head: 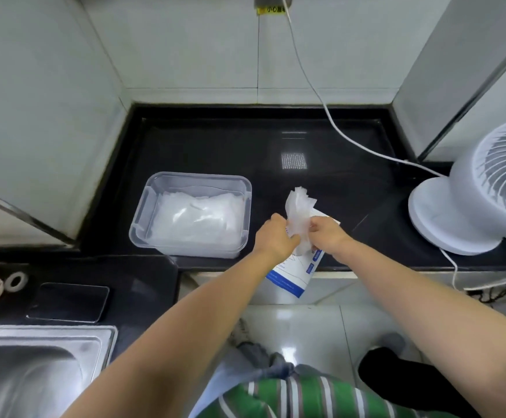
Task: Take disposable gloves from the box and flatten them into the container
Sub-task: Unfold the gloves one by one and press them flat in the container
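Note:
A thin clear disposable glove (299,206) stands crumpled above the white and blue glove box (294,273), which lies on the black counter's front edge and overhangs it. My left hand (276,236) grips the glove's left side and my right hand (327,233) pinches its right side, both just over the box. To the left sits a clear plastic container (143,212) holding a flat pile of clear gloves (197,218).
A white desk fan (475,191) stands at the right with its white cable (321,101) running across the counter to the wall. A dark phone (68,301) and a steel sink (28,372) lie at the lower left. Tiled walls enclose the counter.

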A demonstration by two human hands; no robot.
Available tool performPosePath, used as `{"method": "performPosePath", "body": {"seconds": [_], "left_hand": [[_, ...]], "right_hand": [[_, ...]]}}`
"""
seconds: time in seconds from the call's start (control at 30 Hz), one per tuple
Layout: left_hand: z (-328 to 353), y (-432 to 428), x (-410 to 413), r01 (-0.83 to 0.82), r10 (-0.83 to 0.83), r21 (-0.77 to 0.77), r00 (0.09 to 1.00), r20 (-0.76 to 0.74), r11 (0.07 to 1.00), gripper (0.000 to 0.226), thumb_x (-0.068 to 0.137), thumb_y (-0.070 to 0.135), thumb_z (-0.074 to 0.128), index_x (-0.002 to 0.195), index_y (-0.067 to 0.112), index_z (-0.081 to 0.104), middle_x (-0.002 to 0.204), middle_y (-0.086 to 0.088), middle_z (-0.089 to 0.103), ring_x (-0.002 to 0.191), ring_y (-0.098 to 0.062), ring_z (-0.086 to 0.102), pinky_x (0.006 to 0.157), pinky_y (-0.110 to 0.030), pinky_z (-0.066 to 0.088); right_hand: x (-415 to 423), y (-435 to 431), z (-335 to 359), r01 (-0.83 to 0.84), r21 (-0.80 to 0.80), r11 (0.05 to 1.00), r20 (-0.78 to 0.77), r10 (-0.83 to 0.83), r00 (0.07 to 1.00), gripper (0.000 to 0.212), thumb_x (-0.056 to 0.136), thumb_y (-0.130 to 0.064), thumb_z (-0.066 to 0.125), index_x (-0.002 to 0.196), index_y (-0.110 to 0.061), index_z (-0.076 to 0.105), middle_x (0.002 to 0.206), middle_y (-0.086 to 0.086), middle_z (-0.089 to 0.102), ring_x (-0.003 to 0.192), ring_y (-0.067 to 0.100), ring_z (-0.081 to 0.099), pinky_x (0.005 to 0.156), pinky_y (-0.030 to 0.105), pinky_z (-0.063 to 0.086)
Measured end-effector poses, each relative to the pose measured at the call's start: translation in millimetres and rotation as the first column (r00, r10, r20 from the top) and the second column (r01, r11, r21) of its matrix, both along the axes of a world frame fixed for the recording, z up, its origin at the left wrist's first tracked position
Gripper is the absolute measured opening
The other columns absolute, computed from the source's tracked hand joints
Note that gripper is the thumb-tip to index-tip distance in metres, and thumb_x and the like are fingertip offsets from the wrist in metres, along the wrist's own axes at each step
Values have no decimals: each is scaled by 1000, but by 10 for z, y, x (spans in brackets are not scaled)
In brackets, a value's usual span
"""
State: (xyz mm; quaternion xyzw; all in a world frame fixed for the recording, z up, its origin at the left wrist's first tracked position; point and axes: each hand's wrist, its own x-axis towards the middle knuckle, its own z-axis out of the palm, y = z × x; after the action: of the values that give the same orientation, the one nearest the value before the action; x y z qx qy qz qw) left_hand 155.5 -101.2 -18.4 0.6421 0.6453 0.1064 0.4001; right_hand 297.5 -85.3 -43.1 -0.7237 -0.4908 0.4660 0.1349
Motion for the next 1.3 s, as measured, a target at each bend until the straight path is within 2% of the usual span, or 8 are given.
{"method": "performPosePath", "body": {"seconds": [0.13,0.3,0.5,0.67,0.87,1.03,1.2,1.3], "left_hand": [[-67,33,7,-68,67,-42,997,-24,997,23,90,28,63,103,13,53,95,-4,60,87,-22,60,72,-31,47],[-76,86,17,-110,111,21,993,-30,994,26,91,18,60,68,18,48,68,3,53,69,-18,55,57,-24,40],[-80,137,11,-183,183,-10,982,43,983,22,85,27,71,69,18,58,76,-3,66,69,-15,62,58,-19,44],[-30,162,11,-234,234,1,970,63,972,32,91,27,65,64,18,49,82,-12,66,78,-24,67,69,-26,50],[62,184,21,-160,151,96,984,98,982,24,98,27,51,76,21,43,75,-1,56,69,-15,58,60,-20,43],[187,227,-51,-336,293,93,905,309,937,19,100,27,43,95,12,54,93,-12,63,86,-27,65,79,-38,56],[288,236,-294,-459,373,70,793,482,886,20,99,21,41,87,14,55,77,-7,59,69,-14,55,72,-32,53],[330,245,-423,-523,433,-3,702,566,852,19,101,19,40,90,13,55,72,-4,56,65,-12,53,63,-23,49]], "right_hand": [[5,-33,80,2,42,999,-57,0,998,19,93,0,48,76,-8,53,84,12,60,77,25,61,67,31,49],[139,-58,116,-88,-57,994,-372,61,926,14,93,-10,49,105,-4,55,104,14,70,96,27,72,83,35,57],[221,28,38,-5,74,997,6,5,1000,24,89,-3,57,66,-5,50,74,13,56,74,25,60,67,37,49],[268,61,47,84,142,986,41,-91,995,16,87,-8,60,100,-12,52,89,6,59,82,22,60,71,34,49],[97,-25,-52,-297,89,951,238,269,933,30,94,-3,48,66,-12,43,72,3,50,75,23,51,58,24,36],[83,-103,-325,-488,-161,858,379,511,772,24,91,-23,51,115,-20,52,114,6,48,100,27,47,81,32,35],[172,44,-127,-425,81,902,355,372,858,13,86,-15,60,77,-13,51,81,0,45,91,29,50,73,32,39],[280,170,76,-300,244,922,323,214,922,17,81,-13,68,96,-8,63,93,1,53,100,26,50,82,34,44]]}}
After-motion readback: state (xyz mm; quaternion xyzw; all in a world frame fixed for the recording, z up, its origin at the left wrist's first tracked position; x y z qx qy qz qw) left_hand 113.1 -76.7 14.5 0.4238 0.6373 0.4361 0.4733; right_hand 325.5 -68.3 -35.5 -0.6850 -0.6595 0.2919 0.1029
